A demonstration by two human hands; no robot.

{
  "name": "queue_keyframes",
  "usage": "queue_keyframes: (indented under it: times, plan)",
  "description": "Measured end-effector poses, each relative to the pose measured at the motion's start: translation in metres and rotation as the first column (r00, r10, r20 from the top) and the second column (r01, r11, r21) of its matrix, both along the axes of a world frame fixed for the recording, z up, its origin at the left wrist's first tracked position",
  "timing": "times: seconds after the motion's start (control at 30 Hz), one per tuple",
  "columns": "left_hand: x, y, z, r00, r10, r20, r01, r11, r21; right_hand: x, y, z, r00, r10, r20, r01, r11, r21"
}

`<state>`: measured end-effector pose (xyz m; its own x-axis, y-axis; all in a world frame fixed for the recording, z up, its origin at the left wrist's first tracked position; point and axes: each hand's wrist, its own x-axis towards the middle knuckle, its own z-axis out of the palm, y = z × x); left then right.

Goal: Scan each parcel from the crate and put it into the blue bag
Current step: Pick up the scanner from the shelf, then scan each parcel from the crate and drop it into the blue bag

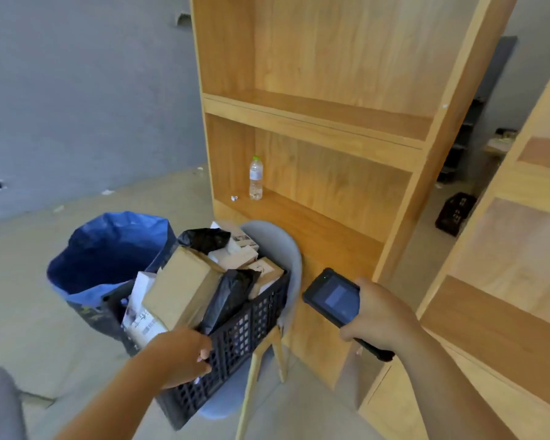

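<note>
The crate (245, 325), black plastic lattice, sat heaped above its rim with parcels. A brown cardboard parcel (181, 287) lay tilted on top, and a black-wrapped parcel (226, 296) leaned against it on the crate's right side. None had left the crate yet.

At the crate's near rim the left hand (181, 354) had its fingers curled. I could not tell whether they held the rim itself or the lower end of the black-wrapped parcel. To the right of the crate, clear of it, the right hand (375, 315) gripped a handheld scanner (334, 296), screen up and a green light showing. The blue bag (108, 249) stood open just left of the crate, touching its far corner.

The crate rested on a grey chair (280, 246), and its near end seemed to overhang the seat. To my eye a pull on that rim could tip it, or slide the loose cardboard parcel off the heap onto the floor (45, 312). The bag's soft mouth might also fold shut under a careless drop.

Behind the crate rose a wooden shelf unit (331, 185), holding a water bottle (256, 179). Left of that ran a grey wall (77, 90), and the floor was pale concrete with scraps of litter. Far beyond the crate, to its right, another dark crate (454, 214) sat on the floor.
</note>
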<state>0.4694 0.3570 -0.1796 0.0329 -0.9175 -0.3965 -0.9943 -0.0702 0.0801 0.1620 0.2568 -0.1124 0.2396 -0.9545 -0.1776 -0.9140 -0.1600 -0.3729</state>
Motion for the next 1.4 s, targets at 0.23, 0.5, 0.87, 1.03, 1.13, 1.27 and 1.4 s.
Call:
queue_keyframes:
  times: [0.23, 0.5, 0.87, 1.03, 1.13, 1.27, 1.4]
  plan:
    - [0.078, 0.017, -0.023, 0.975, 0.22, -0.036, -0.219, 0.976, 0.016, 0.097, -0.02, -0.054, 0.996, 0.089, 0.025, -0.091, 0.99, 0.11]
    - [0.159, -0.034, -0.045, 0.89, 0.413, -0.192, -0.42, 0.908, 0.006, 0.188, -0.081, -0.094, 0.985, -0.032, 0.17, 0.021, 0.997, 0.07]
    - [0.218, -0.136, -0.048, 0.593, 0.505, -0.626, -0.641, 0.767, 0.011, 0.237, -0.136, -0.098, 0.927, -0.229, 0.296, 0.22, 0.973, 0.066]
    - [0.245, -0.195, -0.057, 0.684, 0.285, -0.671, -0.449, 0.89, -0.08, 0.25, -0.131, -0.105, 0.863, -0.396, 0.313, 0.38, 0.918, 0.115]
    - [0.257, -0.23, -0.065, 0.716, 0.09, -0.692, -0.207, 0.975, -0.087, 0.264, -0.119, -0.109, 0.79, -0.533, 0.303, 0.522, 0.844, 0.126]
    - [0.265, -0.261, -0.076, 0.695, -0.114, -0.71, 0.161, 0.987, -0.001, 0.294, -0.086, -0.105, 0.632, -0.713, 0.302, 0.716, 0.687, 0.123]
    - [0.268, -0.266, -0.086, 0.68, -0.214, -0.702, 0.316, 0.949, 0.017, 0.324, -0.049, -0.098, 0.518, -0.794, 0.319, 0.794, 0.585, 0.167]
